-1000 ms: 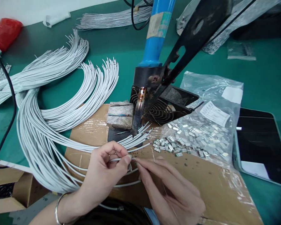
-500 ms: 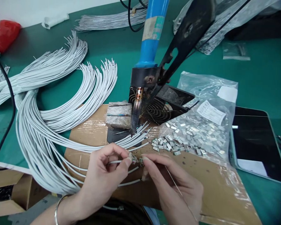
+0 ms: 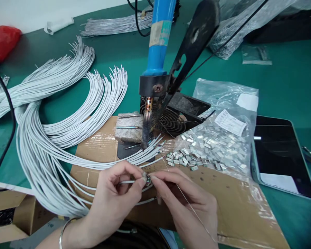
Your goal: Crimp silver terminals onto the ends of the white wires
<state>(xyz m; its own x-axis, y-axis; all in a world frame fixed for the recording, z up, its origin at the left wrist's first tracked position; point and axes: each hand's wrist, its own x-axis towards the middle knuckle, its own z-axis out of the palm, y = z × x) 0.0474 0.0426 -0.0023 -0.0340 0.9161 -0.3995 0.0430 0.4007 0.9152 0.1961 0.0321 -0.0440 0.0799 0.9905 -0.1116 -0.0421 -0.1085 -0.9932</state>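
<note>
My left hand (image 3: pixel 114 197) pinches the end of a white cable (image 3: pixel 127 182) between thumb and forefinger. Against its fingertips, my right hand (image 3: pixel 189 204) grips a small metal connector (image 3: pixel 148 180), mostly covered by the fingers. A thin solder wire (image 3: pixel 193 208) also runs through the right hand, its free end sticking up past the forefinger. Just above both hands, a blue-handled soldering iron (image 3: pixel 158 52) hangs tip down in a black holder. More white cables (image 3: pixel 98 159) lie left of the hands, their stripped ends fanned out below the iron's tip.
Loose metal connectors (image 3: pixel 182 157) spill from a clear plastic bag (image 3: pixel 225 91) on the right. Beside it lies a dark-screened tablet (image 3: pixel 282 155). A grey block (image 3: pixel 129 133) with metal rods stands near the iron. Cardboard (image 3: pixel 243 200) covers the front of the green table.
My right hand has moved left, bringing the connector up against the left fingertips and closing the small gap. The whole view has shifted slightly.
</note>
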